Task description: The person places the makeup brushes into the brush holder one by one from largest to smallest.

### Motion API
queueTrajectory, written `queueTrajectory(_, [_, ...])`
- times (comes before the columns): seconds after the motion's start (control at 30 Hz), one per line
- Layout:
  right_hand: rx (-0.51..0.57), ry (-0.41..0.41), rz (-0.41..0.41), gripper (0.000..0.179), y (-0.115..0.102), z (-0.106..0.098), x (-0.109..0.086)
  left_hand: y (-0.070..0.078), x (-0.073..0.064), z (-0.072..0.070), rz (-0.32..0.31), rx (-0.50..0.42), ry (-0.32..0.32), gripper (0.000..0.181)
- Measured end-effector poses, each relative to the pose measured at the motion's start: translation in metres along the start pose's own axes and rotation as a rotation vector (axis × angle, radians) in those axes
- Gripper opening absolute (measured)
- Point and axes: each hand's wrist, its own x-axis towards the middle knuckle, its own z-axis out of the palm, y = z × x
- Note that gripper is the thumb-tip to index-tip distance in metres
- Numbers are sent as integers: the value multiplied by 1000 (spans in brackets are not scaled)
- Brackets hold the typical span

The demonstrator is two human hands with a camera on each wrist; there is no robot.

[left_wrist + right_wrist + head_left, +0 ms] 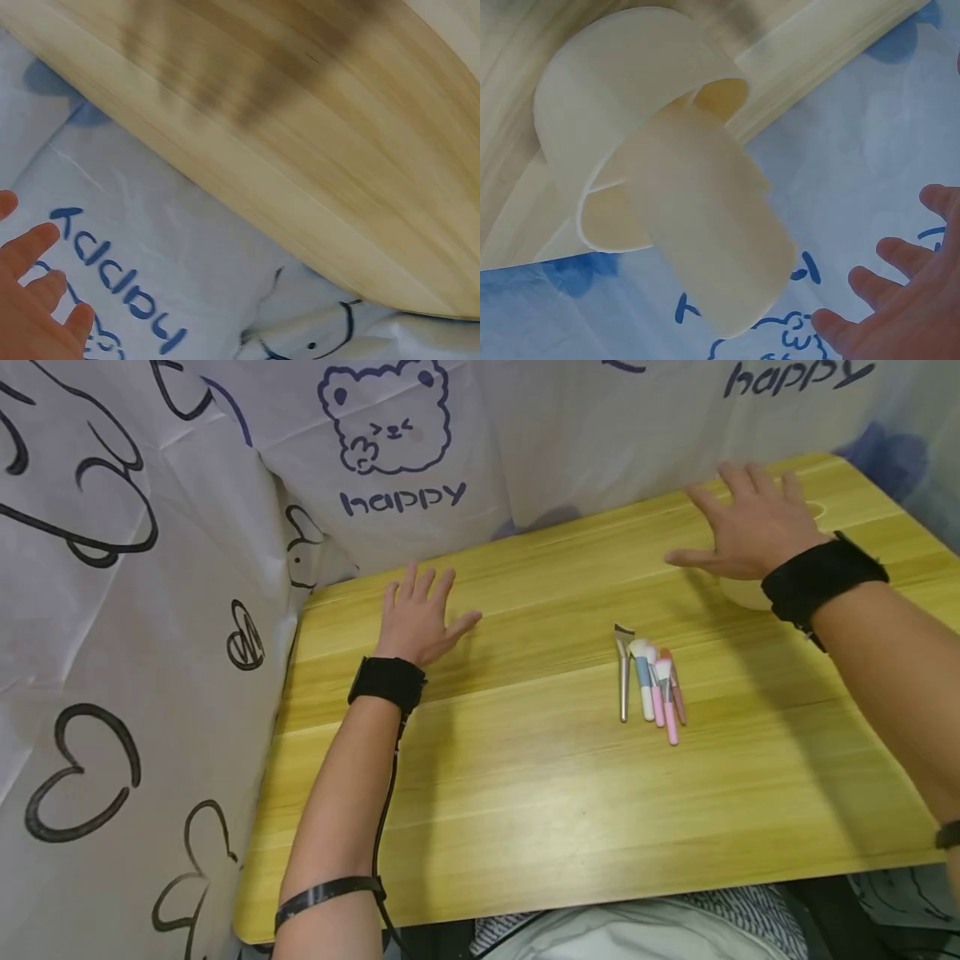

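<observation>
My left hand [417,620] is held over the left part of the wooden table [517,793], fingers spread and holding nothing. Fingers spread likewise, my right hand [767,527] is over the far right side, in front of a cream container [746,595] that it partly hides. The right wrist view shows this container [637,82] with compartments and a tall rounded middle piece; the hand looks apart from it. Between the hands lie several makeup brushes: a metallic angled brush [624,681], a blue-and-white brush [643,681] and pink-handled brushes [670,710] bunched together.
White cloth with drawings [390,435] hangs behind the table and along its left side. A black cable [386,802] runs from my left wristband down the forearm. My lap [645,931] is at the near edge.
</observation>
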Motion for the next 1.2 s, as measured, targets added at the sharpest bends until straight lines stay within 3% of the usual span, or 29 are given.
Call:
queueTrajectory(0.27, [73,-8,60,106,20,0,-8,17,2,3,54,18,38,83])
queueTrajectory(0.43, [160,-23,101,108,33,3,-12,23,-2,10,56,13,10,82])
queueTrajectory(0.83, [242,0,206,114,49,18,-20,34,-8,23,75,-18,-10,78])
queueTrajectory(1.07, [311,148,231,114,54,24,-31,41,-9,27,97,-33,-18,80])
queueTrajectory(1.2, [348,178,247,117,57,25,-35,45,-8,29,101,-30,-32,80])
